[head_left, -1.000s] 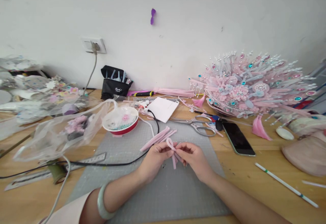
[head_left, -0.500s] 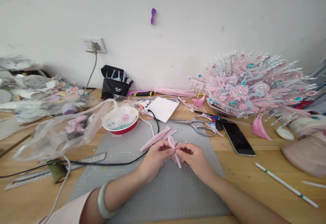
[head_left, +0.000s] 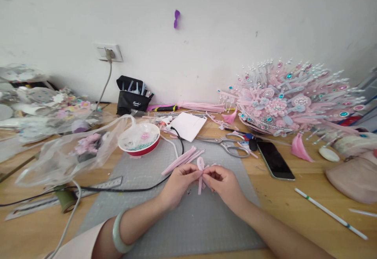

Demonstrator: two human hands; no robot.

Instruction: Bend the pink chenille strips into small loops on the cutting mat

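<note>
Between my fingertips is a looped pink pipe cleaner, its loop standing up and a tail hanging down. My left hand pinches it from the left, thumb against forefinger. From the right, my right hand pinches it at the same crossing point, fingers curled. Part of the pink piece is hidden behind the right fingers. Just beyond my left hand, a bundle of pink pipe cleaners lies on the grey cutting mat.
Scissors lie behind my hands, with a phone to their right. A red-rimmed bowl of beads and a black cable are at left. A large pink beaded headdress stands at back right.
The pink loop has turned between my fingers: it stands more upright and its tail has swung left to hang nearly straight down. Both hands stay almost in place.
</note>
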